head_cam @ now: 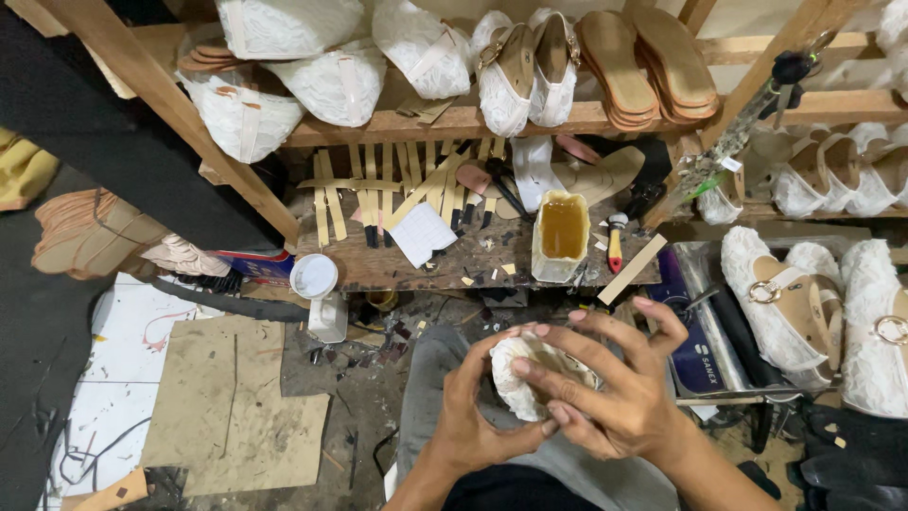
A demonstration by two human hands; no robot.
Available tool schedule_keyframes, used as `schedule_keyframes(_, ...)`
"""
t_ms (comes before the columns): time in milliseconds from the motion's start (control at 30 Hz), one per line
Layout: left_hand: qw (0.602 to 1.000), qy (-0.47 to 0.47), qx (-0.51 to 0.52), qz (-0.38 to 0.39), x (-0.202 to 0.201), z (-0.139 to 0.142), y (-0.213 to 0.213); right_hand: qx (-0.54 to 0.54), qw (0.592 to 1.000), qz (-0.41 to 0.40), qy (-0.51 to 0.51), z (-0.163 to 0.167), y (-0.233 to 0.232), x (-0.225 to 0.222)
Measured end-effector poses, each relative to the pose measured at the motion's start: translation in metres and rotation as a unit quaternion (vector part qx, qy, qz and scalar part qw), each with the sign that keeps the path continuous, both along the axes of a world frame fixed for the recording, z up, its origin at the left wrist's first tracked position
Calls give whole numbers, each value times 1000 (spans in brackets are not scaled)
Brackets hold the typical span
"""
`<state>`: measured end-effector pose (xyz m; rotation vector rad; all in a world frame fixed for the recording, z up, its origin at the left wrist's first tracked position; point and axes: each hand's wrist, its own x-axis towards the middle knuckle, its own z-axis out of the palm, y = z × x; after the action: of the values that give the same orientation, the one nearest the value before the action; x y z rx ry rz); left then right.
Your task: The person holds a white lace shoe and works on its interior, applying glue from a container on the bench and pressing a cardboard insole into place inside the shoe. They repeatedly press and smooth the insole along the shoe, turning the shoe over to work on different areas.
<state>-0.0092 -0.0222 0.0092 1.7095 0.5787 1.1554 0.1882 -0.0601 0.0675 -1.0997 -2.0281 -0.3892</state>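
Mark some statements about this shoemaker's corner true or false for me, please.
1. Both hands, the left hand and the right hand, grip the white lace shoe piece. True.
2. The cut-open container on the wooden board holds blue paint. False: the liquid is amber.
3. Tan flat soles are stacked on the upper shelf. True.
4. The round white lid sits on the upper shelf. False: it stands near the board's left corner.
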Motion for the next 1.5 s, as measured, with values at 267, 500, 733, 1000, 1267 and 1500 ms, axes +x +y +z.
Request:
schedule_keyframes(267,1000,-18,20,-13,0,1,1,2,1000,17,-5,-1,-7,2)
schedule_keyframes(500,1000,-9,22,-21,0,5,0,-2,1000,26,-1,1,-5,6)
schedule_keyframes(733,1000,5,3,-25,-2,4,1,-12,1000,4,16,0,-4,4)
schedule_keyframes(1000,997,-22,-62,-43,-4,-2,2,-40,994,64,75,9,0,1)
schedule_keyframes(1267,917,-233,-298,-128,-10,-11,17,-209,957,-132,151,-42,100,62)
schedule_keyframes(1500,888,-240,-327,-216,-22,-43,20,-258,939,-220,-52,-104,145,75)
